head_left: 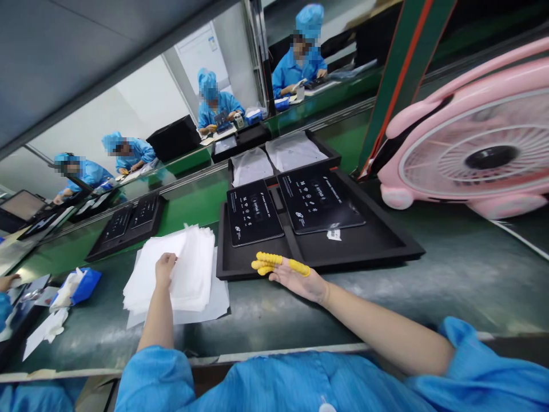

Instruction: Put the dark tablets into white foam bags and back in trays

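Observation:
My left hand (164,269) rests on a stack of thin white sheets (180,274) lying on the green belt, fingers curled down on the top sheet. My right hand (288,273), with yellow finger cots on its fingers, reaches to the front edge of a black tray (377,243), fingers stretched out and holding nothing. In that tray lie two black flat panels with white print, one on the left (253,213) and one on the right (319,201), and a small white tag (334,234) lies below the right one.
A second black tray (330,153) behind holds white sheets. A pink fan (476,137) stands at right. Another tray with dark panels (128,224) sits at left. A blue pack of wipes (79,286) lies at near left. Several people in blue work across the belt.

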A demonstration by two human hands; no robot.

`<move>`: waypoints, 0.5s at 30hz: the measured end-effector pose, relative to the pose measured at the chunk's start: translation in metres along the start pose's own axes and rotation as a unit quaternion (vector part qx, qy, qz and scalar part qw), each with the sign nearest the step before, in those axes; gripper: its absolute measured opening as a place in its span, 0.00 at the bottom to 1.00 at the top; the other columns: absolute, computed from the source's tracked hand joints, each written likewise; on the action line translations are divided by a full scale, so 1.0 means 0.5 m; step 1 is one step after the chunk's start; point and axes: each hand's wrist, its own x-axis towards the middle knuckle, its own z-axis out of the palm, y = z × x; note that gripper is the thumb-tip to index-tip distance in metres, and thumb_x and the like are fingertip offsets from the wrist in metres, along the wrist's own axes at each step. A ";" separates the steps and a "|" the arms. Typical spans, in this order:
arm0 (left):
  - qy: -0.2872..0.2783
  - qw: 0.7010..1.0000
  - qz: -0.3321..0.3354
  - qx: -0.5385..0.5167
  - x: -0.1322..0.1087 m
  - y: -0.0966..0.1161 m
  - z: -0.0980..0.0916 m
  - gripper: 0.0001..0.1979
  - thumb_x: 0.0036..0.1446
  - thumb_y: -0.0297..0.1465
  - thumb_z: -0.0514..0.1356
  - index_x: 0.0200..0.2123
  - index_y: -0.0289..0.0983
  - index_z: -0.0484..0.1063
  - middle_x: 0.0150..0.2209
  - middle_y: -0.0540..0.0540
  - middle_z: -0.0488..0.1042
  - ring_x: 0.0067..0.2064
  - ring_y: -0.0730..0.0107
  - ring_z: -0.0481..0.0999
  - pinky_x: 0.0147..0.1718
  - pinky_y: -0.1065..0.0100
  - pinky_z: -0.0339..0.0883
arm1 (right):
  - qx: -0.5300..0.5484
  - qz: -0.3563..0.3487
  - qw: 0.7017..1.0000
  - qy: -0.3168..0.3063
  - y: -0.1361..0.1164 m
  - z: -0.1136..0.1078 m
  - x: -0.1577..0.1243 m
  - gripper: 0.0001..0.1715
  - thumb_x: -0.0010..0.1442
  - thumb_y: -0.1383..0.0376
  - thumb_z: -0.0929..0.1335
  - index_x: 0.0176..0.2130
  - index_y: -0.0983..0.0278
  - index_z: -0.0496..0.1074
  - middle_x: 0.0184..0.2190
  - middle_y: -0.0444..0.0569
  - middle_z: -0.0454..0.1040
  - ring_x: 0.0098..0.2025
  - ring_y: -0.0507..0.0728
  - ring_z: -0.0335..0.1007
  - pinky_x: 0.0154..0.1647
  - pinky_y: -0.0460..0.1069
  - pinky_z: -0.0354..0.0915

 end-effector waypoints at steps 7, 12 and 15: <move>-0.012 1.000 0.003 -0.001 0.001 -0.027 0.040 0.09 0.49 0.32 0.47 0.20 0.38 0.60 0.18 0.51 0.62 0.22 0.72 0.63 0.25 0.71 0.58 | 0.002 0.005 1.000 -0.005 -0.009 0.002 0.001 0.35 0.52 0.49 0.62 0.54 0.63 0.62 0.56 0.56 0.63 0.55 0.57 0.61 0.51 0.52 0.59; -0.044 0.996 0.062 0.037 -0.016 -0.027 0.051 0.07 0.47 0.35 0.56 0.25 0.38 0.61 0.24 0.51 0.66 0.28 0.70 0.66 0.32 0.70 0.59 | 0.030 0.004 0.999 -0.017 -0.007 0.001 0.003 0.33 0.52 0.50 0.62 0.54 0.63 0.62 0.57 0.54 0.62 0.56 0.57 0.59 0.53 0.52 0.57; -0.071 0.992 0.078 0.069 -0.029 -0.020 0.063 0.08 0.44 0.34 0.60 0.23 0.38 0.63 0.23 0.51 0.66 0.28 0.69 0.65 0.33 0.68 0.58 | 0.047 0.006 0.999 -0.007 -0.007 0.001 0.002 0.31 0.53 0.50 0.63 0.52 0.62 0.65 0.53 0.54 0.65 0.52 0.56 0.62 0.48 0.49 0.59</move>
